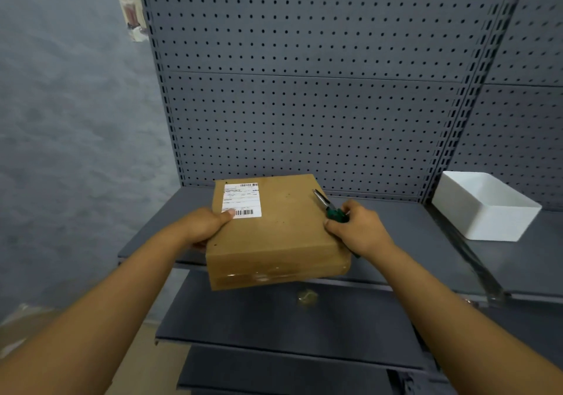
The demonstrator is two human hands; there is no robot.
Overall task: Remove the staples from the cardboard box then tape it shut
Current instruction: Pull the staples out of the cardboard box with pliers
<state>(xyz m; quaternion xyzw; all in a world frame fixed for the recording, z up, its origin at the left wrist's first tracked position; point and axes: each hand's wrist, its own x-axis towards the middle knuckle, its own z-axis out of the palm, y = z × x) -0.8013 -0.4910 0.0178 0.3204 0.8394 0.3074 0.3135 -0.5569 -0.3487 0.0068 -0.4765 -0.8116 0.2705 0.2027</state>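
A flat brown cardboard box (280, 230) lies on the grey shelf (405, 236), its near edge jutting past the shelf front. A white shipping label (242, 200) is stuck on its top left. Clear tape glints along its front face. My left hand (207, 225) grips the box's left edge, thumb on the label. My right hand (356, 227) holds the box's right edge and also grips green-handled pliers (327, 205), whose metal jaws point up and left over the box top.
A white open bin (484, 208) stands at the right on the same shelf. Grey pegboard (304, 89) forms the back wall. Lower grey shelves (274, 318) lie below, with a small crumpled bit of clear tape (307, 298) on one.
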